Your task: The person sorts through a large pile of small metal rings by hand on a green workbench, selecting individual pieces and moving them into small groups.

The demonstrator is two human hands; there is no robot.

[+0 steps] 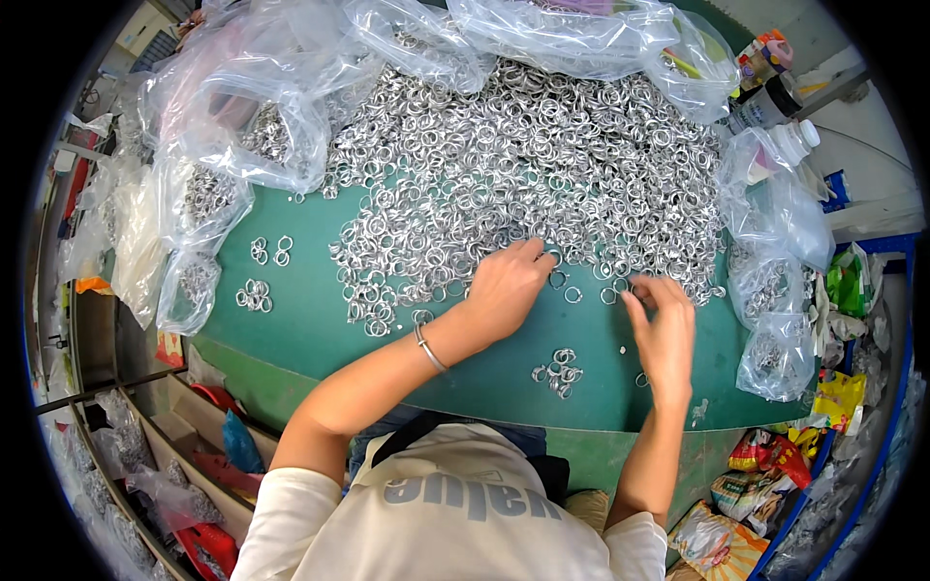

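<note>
A large heap of small silver metal rings [523, 174] covers the far half of a green table [310, 320]. My left hand [506, 286] rests palm down at the heap's near edge, fingers curled onto the rings; a silver bracelet sits on that wrist. My right hand [664, 334] hovers at the heap's right near edge, fingertips pinching at loose rings, though what they hold is too small to tell. A small cluster of rings [558, 371] lies on the table between my hands. Two more little groups of rings [262, 276] lie at the left.
Clear plastic bags [252, 107] of rings line the back and left of the table, and more bags [775, 320] sit at the right. Bottles [770, 97] stand at the back right. Bins with bagged parts [165, 474] are below left; coloured packets [765, 474] lie below right.
</note>
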